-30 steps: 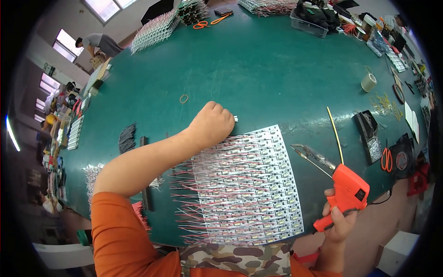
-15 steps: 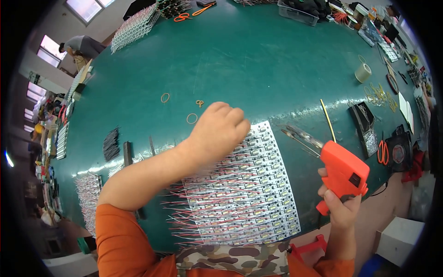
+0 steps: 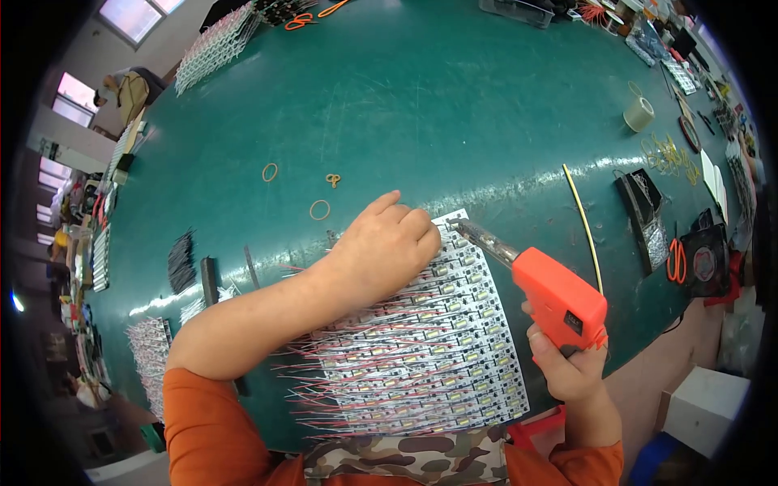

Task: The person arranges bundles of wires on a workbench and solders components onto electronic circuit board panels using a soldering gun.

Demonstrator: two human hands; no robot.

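Observation:
My right hand (image 3: 567, 368) grips an orange-red soldering gun (image 3: 559, 296) by its handle. The gun's metal tip reaches the far edge of a white panel of small circuit boards (image 3: 486, 324). Close by that tip is my left hand (image 3: 385, 249), back upward and fingers curled together over the panel's far left corner. Whatever the left fingertips pinch is hidden under the hand. Rows of thin red and white wires (image 3: 348, 364) lie across the panel and stick out past its left side. My left forearm covers part of them.
Rubber bands (image 3: 320, 211) lie beyond my left hand. On the right are a thin yellow rod (image 3: 582, 219), a black tray (image 3: 644, 219), orange-handled scissors (image 3: 677, 261) and a spool (image 3: 639, 115). Black wires (image 3: 181, 263) and a dark bar (image 3: 209, 281) sit left. Another person (image 3: 130, 89) bends at far left.
My right hand has brought the soldering gun leftward, its tip now at the panel's far edge near my left fingers. My left hand has shifted slightly nearer, and the whole view has tilted a little.

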